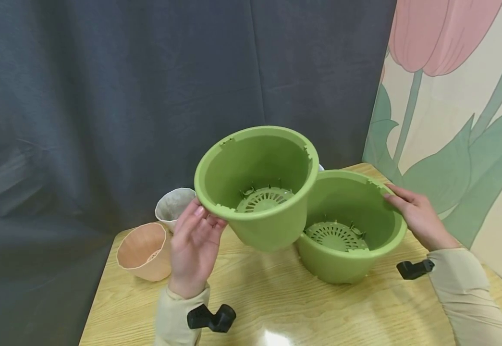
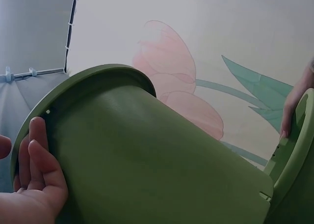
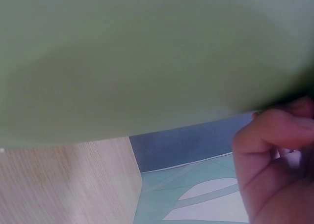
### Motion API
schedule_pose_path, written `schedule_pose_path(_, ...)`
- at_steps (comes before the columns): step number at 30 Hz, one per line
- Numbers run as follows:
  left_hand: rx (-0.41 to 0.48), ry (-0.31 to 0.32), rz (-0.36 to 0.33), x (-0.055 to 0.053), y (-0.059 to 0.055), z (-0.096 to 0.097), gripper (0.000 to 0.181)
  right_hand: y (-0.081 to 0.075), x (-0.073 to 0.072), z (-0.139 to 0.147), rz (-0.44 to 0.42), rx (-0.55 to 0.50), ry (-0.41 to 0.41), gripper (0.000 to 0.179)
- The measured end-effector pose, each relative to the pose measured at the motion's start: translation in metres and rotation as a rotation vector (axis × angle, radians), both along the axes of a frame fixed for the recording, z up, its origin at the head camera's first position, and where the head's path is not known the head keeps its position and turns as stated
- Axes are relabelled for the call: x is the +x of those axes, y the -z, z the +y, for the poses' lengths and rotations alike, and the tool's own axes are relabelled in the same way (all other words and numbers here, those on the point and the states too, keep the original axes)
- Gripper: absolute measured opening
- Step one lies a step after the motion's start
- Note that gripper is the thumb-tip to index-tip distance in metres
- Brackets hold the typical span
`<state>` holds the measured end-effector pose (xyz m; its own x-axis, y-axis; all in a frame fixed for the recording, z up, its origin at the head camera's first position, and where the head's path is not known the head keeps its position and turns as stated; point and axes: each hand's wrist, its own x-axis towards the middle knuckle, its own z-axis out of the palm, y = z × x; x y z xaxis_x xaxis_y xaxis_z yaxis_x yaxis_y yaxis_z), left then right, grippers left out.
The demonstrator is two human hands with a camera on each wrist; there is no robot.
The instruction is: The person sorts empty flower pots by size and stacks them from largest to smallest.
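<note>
My left hand (image 1: 194, 252) grips the rim of a green flower pot (image 1: 272, 226) and holds it tilted above the table, its slotted bottom showing inside. In the left wrist view, fingers (image 2: 46, 165) lie under this pot's rim against its outer wall (image 2: 147, 155). A second green flower pot (image 1: 341, 266) of the same kind is at the right, low over the table. My right hand (image 1: 423, 218) pinches its right rim, thumb inside. The raised pot overlaps the second one's left side in the head view. In the right wrist view, the second pot's wall (image 3: 137, 62) fills the upper part, beside my curled fingers (image 3: 265, 135).
A peach pot (image 1: 142, 252) with a wavy rim stands at the table's left, a whitish pot (image 1: 175, 206) behind it. A pale edge (image 1: 321, 167) shows behind the green pots. Dark curtain (image 1: 168, 96) hangs behind the wooden table (image 1: 255, 298); a tulip-painted wall (image 1: 462, 120) borders its right.
</note>
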<state>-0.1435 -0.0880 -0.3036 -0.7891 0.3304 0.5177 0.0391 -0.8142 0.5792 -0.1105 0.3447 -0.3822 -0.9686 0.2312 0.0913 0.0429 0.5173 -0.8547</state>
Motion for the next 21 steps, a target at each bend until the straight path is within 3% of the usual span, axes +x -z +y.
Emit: schedule_pose_path(21,-0.044,0.024,-0.065,-0.005,-0.002,0.035,0.033,0.002,-0.002,0.002,-0.002,0.015,0.009,0.059)
